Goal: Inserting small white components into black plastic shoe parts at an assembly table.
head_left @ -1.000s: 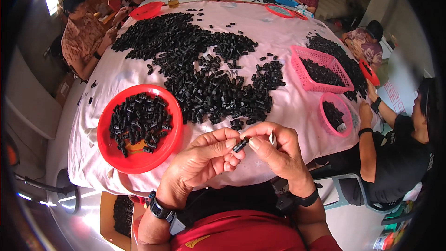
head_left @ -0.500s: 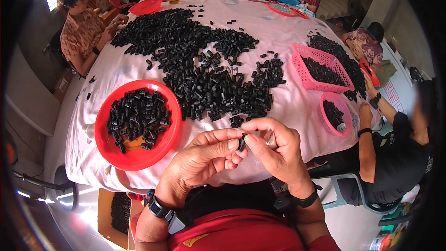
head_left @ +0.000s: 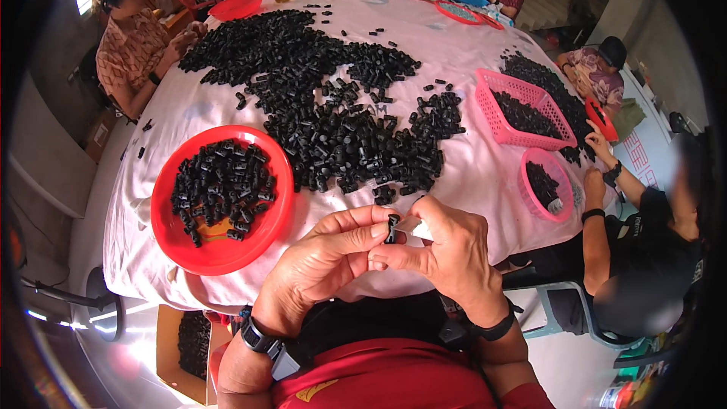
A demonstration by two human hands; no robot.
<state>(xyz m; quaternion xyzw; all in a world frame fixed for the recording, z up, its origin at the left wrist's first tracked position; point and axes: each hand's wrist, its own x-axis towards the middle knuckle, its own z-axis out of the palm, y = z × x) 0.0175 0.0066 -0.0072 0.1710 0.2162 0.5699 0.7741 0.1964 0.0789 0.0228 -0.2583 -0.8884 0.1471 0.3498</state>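
My left hand [head_left: 322, 257] pinches a small black cylindrical plastic part [head_left: 392, 229] between thumb and forefinger, upright over the near edge of the table. Against its right side is a thin, pale, flat blade-like piece [head_left: 413, 228], held in the curled fingers of my right hand [head_left: 462, 254]. My fingers cover much of both. Just beyond my hands spreads a large heap of similar black parts [head_left: 348, 155] on the pale pink cloth [head_left: 454, 170]. Left of my hands, a red basin [head_left: 160, 236] holds many more of them.
To the right stand a pink rectangular basket [head_left: 506, 132] and a round pink basket [head_left: 530, 208], both holding small black pieces. A co-worker in black [head_left: 644, 250] sits close on my right. A cardboard box [head_left: 166, 356] of black parts is below the table's left edge.
My right hand has turned and closed in, and its thumb has moved down from the black part. The pale piece now shows against the part. My left hand keeps its pinch.
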